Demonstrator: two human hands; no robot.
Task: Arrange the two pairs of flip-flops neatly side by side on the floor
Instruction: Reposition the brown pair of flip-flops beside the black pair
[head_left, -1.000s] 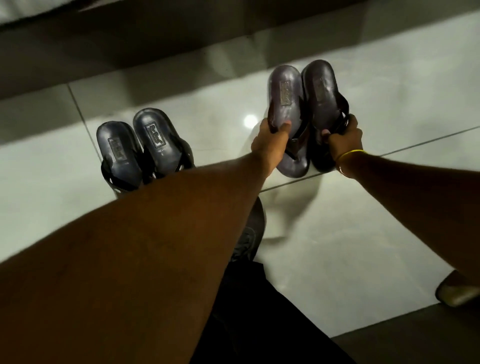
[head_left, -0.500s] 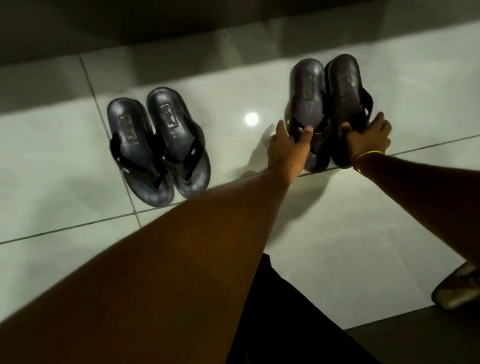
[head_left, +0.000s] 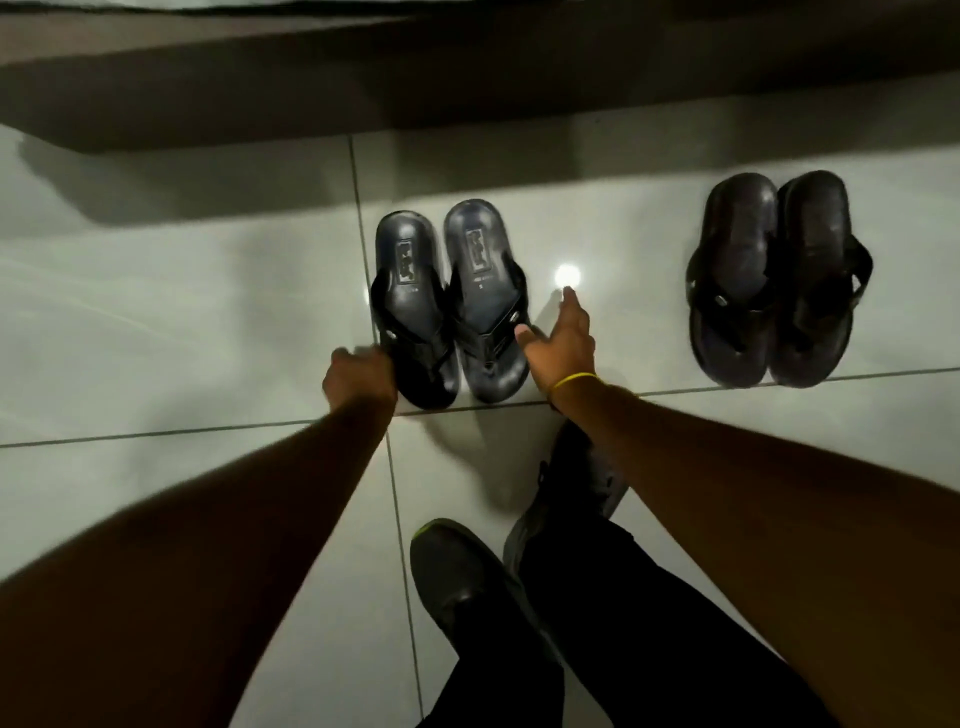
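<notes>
Two pairs of dark flip-flops lie on the pale tiled floor, toes toward me. The bluish pair (head_left: 449, 306) is in the middle and the darker pair (head_left: 774, 280) lies apart at the right, untouched. My left hand (head_left: 358, 375) is blurred, its fingers curled against the outer left edge of the bluish pair's left flip-flop (head_left: 410, 312); whether it grips is unclear. My right hand (head_left: 563, 338), with a yellow band at the wrist, is spread open beside the bluish pair's right flip-flop (head_left: 485, 301), thumb touching its strap.
My own dark shoes (head_left: 462, 587) and black trouser legs stand just below the bluish pair. A dark raised ledge or step (head_left: 467, 88) runs along the top of the floor. A bright light reflection (head_left: 567, 274) shines between the pairs.
Both hands have let go of the darker pair, which now rests on the floor at the right, and have moved left to either side of the bluish pair.
</notes>
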